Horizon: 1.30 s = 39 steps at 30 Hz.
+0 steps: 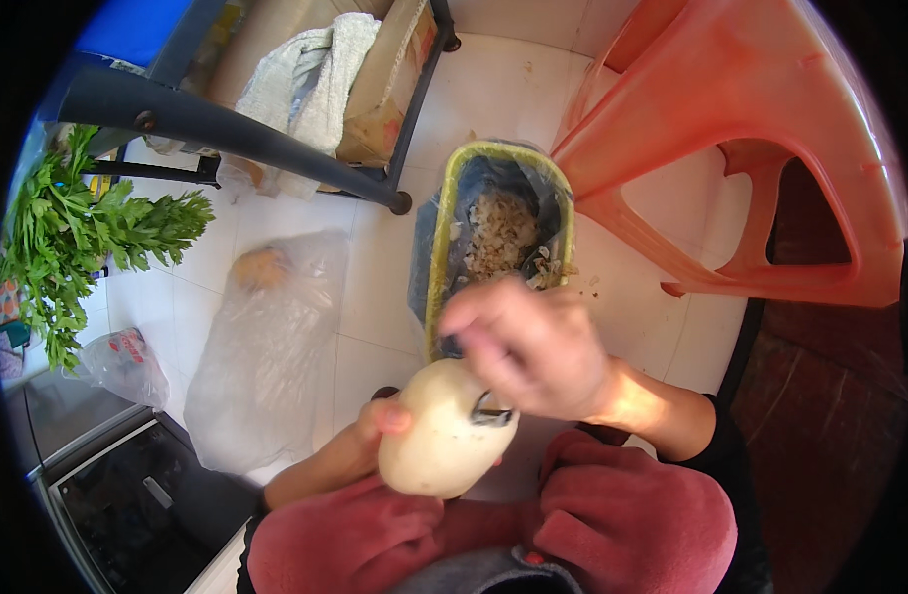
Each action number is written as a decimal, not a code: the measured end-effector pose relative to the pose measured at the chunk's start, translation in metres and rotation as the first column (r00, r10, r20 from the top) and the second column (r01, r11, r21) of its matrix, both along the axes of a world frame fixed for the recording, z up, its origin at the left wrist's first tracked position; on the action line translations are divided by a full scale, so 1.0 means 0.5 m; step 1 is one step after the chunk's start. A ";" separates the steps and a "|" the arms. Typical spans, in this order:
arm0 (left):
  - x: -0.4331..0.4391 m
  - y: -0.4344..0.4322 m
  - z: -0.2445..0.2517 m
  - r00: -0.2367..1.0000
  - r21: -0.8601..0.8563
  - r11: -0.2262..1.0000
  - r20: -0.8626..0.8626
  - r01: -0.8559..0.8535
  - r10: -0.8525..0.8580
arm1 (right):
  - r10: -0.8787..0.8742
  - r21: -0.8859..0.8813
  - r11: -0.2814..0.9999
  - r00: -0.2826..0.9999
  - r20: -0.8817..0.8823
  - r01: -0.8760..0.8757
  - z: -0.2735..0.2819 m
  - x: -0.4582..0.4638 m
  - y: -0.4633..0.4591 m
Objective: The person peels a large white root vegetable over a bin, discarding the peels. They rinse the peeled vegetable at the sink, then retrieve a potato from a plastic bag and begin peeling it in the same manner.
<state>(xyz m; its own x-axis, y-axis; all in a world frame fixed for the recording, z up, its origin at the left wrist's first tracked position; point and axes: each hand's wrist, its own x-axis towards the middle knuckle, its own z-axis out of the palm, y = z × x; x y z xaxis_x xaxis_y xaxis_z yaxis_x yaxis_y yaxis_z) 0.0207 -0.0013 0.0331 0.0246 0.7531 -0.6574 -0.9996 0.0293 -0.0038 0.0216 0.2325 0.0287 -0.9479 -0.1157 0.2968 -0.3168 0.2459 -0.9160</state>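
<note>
My left hand [385,417] grips a large, pale, smooth root vegetable [442,445] from its left side and underneath, above my lap. My right hand [532,349], blurred, is closed around the mostly hidden handle of what looks like a peeler [492,410]. The peeler's metal head lies against the upper right side of the vegetable. Just beyond both hands stands a yellow-rimmed waste bin [454,178] lined with a dark plastic bag. Brownish, flaky peelings [502,230] lie inside it, and my right hand covers part of its near end.
An orange plastic stool [721,126] stands at the right. To the left are a filled translucent plastic bag [268,356], leafy green celery [105,223] and a dark metal rack [231,141]. The rack holds a cardboard box [387,96] and a pale cloth [305,82].
</note>
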 end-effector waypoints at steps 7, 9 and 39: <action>-0.014 0.017 0.129 0.997 -0.139 0.990 0.070 -0.025 0.035 | -0.151 0.197 0.972 0.981 0.124 0.125 -0.041 -0.025 0.035; -0.013 0.073 0.203 0.987 -0.294 0.952 0.110 -0.082 0.119 | -0.119 0.009 0.993 0.972 0.202 0.120 -0.013 -0.016 0.034; 0.001 0.018 -0.062 0.970 0.166 0.980 -0.196 -0.111 0.143 | -0.256 0.058 0.967 0.920 0.297 0.250 -0.021 0.003 0.039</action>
